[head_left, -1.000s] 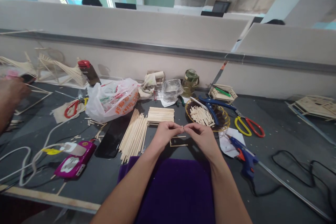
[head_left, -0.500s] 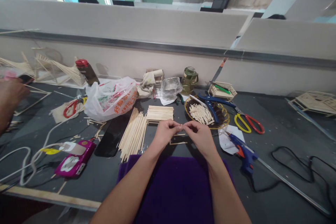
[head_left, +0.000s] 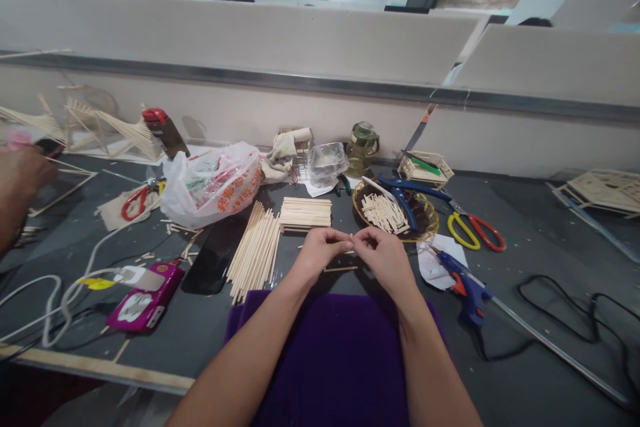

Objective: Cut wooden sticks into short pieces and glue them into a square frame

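My left hand (head_left: 323, 252) and my right hand (head_left: 380, 253) meet over the table, fingertips pinched together. Between them shows the pale tip of what looks like a small wooden stick (head_left: 351, 236); most of it is hidden by my fingers. Just below, a thin stick piece (head_left: 341, 269) lies on the dark tabletop, partly covered by my hands. Behind my left hand sits a stacked block of wooden sticks (head_left: 305, 212). Long loose sticks (head_left: 254, 253) are spread to its left. Close beyond my right hand, a wicker basket (head_left: 431, 230) holds short stick pieces (head_left: 384, 213).
At right lie a blue glue gun (head_left: 467, 290) with its cord, and blue-bladed cutters with red and yellow handles (head_left: 475, 230). Left are a phone (head_left: 210, 260), a purple power strip (head_left: 147, 297) and a plastic bag (head_left: 213, 187). A co-worker's hand (head_left: 25, 180) is far left. A purple cloth (head_left: 340, 353) lies in front.
My pinched hands have shifted slightly to the right, and my right hand's fingers now overlap the left fingertips more. The view has tilted slightly; the objects on the table stay put.
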The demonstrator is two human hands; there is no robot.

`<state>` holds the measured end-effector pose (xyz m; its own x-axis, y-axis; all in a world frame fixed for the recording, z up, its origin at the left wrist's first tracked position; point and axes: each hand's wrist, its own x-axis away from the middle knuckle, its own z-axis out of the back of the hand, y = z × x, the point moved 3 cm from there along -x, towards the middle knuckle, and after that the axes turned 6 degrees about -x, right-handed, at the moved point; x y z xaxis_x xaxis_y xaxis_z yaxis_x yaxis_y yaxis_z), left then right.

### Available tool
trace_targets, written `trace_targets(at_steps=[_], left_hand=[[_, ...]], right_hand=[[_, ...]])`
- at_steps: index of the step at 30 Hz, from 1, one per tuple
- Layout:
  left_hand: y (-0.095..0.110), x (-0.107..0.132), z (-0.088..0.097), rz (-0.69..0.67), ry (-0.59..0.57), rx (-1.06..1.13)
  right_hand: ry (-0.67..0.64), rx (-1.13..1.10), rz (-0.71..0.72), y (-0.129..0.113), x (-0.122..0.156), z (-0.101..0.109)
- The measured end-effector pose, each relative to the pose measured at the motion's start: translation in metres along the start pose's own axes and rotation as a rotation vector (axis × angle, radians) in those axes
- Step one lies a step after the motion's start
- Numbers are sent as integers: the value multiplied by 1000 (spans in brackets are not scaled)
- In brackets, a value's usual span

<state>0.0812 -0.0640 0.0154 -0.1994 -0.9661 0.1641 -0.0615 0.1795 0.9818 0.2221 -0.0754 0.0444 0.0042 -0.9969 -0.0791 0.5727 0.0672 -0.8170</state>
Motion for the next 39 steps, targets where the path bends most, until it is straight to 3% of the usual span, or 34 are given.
trace_targets(at_steps=[5,8,13,17,26,39], left_hand=[[0,2,-3,41,-70,-22],[0,2,1,45,-91,-252],[7,4,8,-247,-15,-878],[10,9,5,-368,-84,-1105],[8,9,-1,-404,-250,-1292],[4,9,-3,-394,-252,-1321]], right_hand=[[2,-58,-65,11,-4,3],[-64,-190,-123,22,-5,6],[-186,-196,-231,38,-2,2],[-245,-169,-273,47,-2,-7],[-249,-124,-271,56,-6,-12],[-274,-56,-268,56,-8,-14]])
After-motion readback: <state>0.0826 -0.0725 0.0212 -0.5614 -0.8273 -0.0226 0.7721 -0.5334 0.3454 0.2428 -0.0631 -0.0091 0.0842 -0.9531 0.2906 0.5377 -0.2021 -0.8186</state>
